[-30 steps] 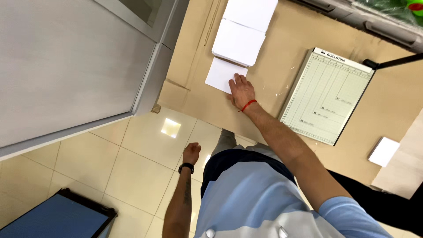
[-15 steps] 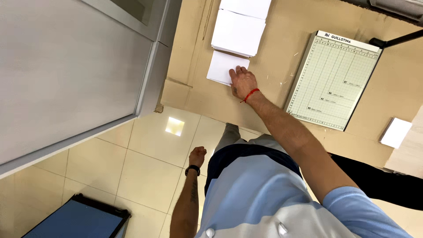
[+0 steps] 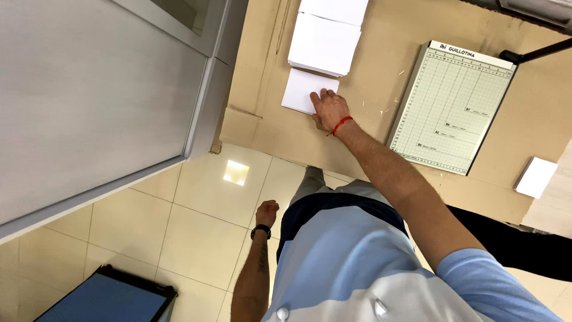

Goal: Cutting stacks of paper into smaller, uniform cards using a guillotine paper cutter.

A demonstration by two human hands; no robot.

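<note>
My right hand lies flat, fingers spread, on a small white paper sheet at upper centre of the brown table. My left hand hangs fisted, holding nothing, lower centre, over the tiled floor

A pale green grid-marked paper cutter lies flat on the brown cardboard-covered desk at the upper right of the frame, its black lever arm reaching toward the right edge. A small white card sits at the far right. Grey cabinet panels fill the upper left, above beige floor tiles, and a blue black-rimmed bin shows at lower left
</note>
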